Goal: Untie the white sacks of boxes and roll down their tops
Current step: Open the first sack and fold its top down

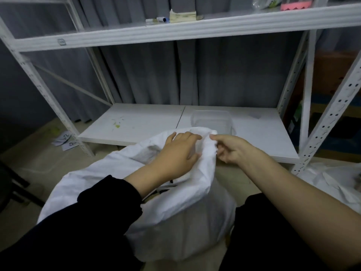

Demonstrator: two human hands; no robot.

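Observation:
A large white sack (175, 216) stands on the floor between my knees, its mouth open and its top edge lifted toward the shelf. My left hand (178, 153) lies across the sack's raised rim, fingers spread over the fabric and thumb on the inner side. My right hand (228, 148) pinches the same rim from the right, fingers curled around a fold of cloth. Dark shapes show just inside the opening under my left wrist; the contents are otherwise hidden.
A white metal rack's low shelf (146, 124) lies right behind the sack, with a clear plastic container (212, 119) on it. Its upright post (330, 122) stands at right. Another white sack (336, 180) lies at far right. Numbered paper labels (66, 141) lie on the floor at left.

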